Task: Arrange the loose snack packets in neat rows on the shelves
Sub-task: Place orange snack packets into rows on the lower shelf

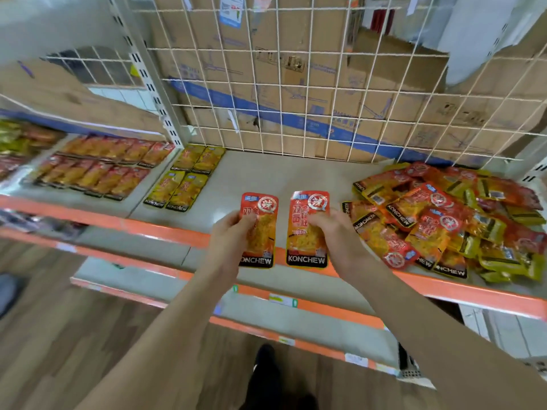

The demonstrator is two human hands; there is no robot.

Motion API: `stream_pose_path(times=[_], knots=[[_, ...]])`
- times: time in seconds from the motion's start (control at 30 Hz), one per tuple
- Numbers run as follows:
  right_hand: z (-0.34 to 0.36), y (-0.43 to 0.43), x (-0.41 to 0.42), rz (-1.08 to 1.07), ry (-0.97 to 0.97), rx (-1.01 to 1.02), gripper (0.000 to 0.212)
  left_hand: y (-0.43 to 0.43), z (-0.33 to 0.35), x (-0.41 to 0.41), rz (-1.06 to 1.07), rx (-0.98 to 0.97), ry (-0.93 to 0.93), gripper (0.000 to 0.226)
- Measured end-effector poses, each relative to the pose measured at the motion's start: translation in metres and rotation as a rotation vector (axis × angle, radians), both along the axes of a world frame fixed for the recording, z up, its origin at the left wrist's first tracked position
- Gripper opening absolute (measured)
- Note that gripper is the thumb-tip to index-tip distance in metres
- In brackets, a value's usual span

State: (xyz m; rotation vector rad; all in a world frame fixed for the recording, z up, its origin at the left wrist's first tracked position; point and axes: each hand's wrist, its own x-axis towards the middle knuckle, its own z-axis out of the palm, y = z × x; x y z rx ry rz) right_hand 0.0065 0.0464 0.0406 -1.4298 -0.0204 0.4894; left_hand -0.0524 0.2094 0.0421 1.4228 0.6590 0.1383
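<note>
My left hand [233, 232] grips a red snack packet [260, 208] by its left side, above the shelf's front edge. Beside it, my right hand [328, 229] holds a second red snack packet [307, 247] by its right side. Both packets face up, side by side, with the KONCHEW label toward me. A loose heap of red and yellow packets [444, 220] lies on the right of the shelf [266, 176]. On the left of the shelf lie several yellow packets in neat rows [186, 179].
Rows of red packets [97, 167] fill the neighbouring shelf on the left. A white wire grid [296, 84] backs the shelf, with cardboard boxes behind it. An orange rail [165, 229] edges the shelf front; lower shelves and a wooden floor lie below.
</note>
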Motion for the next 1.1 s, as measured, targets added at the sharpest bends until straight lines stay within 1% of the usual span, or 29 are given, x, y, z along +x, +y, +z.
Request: stream_pose_path(times=[0.03,0.07,0.2,0.37,0.5,0.7,0.93,1.1], knots=[[0.003,0.005,-0.002,0.025,0.008,0.016,0.022,0.004,0.002,-0.006,0.016,0.008,-0.004,0.014],[0.003,0.009,-0.004,0.044,0.010,0.030,0.024,0.007,0.003,-0.012,0.032,0.009,-0.009,0.015],[0.003,0.022,-0.007,0.086,-0.010,0.021,0.012,0.016,0.013,-0.027,0.072,0.019,-0.026,0.019],[0.006,0.035,-0.010,0.136,-0.062,0.002,0.014,0.026,0.023,-0.039,0.087,0.077,-0.035,0.020],[0.006,0.048,-0.013,0.141,-0.094,-0.001,0.018,0.041,0.029,-0.049,0.131,0.103,-0.054,0.017],[0.007,0.078,-0.027,0.132,-0.120,-0.001,0.010,0.069,0.027,-0.066,0.152,0.153,-0.084,0.019],[0.014,0.127,-0.052,0.189,-0.167,-0.037,0.011,0.115,0.025,-0.089,0.161,0.117,-0.121,0.024],[0.019,0.178,-0.076,0.217,-0.182,-0.089,0.011,0.171,0.023,-0.109,0.163,0.086,-0.133,0.020]])
